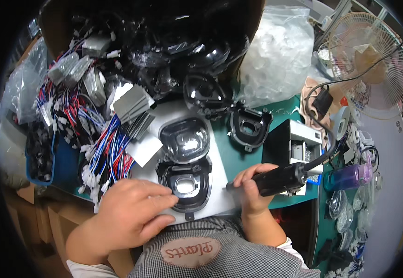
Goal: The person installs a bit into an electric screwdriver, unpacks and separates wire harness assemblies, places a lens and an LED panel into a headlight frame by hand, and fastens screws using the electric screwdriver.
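My right hand (pixel 253 197) is wrapped round a black corded electric screwdriver (pixel 279 180), held level with its tip pointing left. My left hand (pixel 134 211) lies palm down with fingers stretched out and thumb apart. Its fingertips reach the left rim of a black lamp housing (pixel 201 197), which has a silvery rounded opening in its middle. Directly beyond that housing lies a clear domed lens cover (pixel 185 139). Both rest on a white sheet (pixel 220 183). Two more black housings sit farther back, one (pixel 248 129) on the green mat and another (pixel 206 92) to its left.
Bundled wires (pixel 111 148) with white connectors and silvery plates crowd the left. A large box (pixel 252 37) of glossy covers stands behind, beside a bulging clear bag (pixel 278 55). On the right are a black-and-white device (pixel 282 139), a purple bottle (pixel 349 177) and a fan (pixel 370 65).
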### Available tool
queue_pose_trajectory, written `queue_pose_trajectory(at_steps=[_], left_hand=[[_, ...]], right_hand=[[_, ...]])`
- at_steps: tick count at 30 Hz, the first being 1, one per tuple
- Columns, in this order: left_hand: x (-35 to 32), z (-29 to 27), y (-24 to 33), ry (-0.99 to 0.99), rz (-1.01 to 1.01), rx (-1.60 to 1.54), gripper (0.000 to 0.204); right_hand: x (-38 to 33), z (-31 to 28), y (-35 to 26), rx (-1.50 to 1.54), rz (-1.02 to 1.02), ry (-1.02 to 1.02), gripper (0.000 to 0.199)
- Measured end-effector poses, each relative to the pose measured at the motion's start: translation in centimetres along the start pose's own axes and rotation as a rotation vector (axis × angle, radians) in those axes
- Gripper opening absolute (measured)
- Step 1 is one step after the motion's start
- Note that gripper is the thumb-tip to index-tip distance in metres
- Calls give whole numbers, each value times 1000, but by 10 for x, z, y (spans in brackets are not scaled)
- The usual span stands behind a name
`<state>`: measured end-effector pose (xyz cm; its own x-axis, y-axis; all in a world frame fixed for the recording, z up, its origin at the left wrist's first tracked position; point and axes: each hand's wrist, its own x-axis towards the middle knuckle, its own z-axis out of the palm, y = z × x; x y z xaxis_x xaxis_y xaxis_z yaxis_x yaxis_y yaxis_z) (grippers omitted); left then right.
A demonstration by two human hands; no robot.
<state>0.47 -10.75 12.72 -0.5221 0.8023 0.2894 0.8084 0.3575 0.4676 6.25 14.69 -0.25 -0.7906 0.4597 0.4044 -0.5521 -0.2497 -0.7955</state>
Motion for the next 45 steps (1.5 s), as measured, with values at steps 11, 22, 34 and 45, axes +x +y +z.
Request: queue_pose_trajectory(at_steps=[11, 22, 34, 45], left_hand=[[259, 8, -18, 422, 203, 219, 69], [422, 55, -39, 432, 13, 115, 22], [347, 117, 58, -38, 629, 270, 19], [312, 110, 45, -33, 721, 346, 10]], right_hand=[[0, -29, 31, 151, 36, -117, 50], [3, -32, 20, 193, 147, -125, 48], [21, -47, 3, -83, -240, -416, 53], [11, -38, 21, -51, -457, -229, 52]])
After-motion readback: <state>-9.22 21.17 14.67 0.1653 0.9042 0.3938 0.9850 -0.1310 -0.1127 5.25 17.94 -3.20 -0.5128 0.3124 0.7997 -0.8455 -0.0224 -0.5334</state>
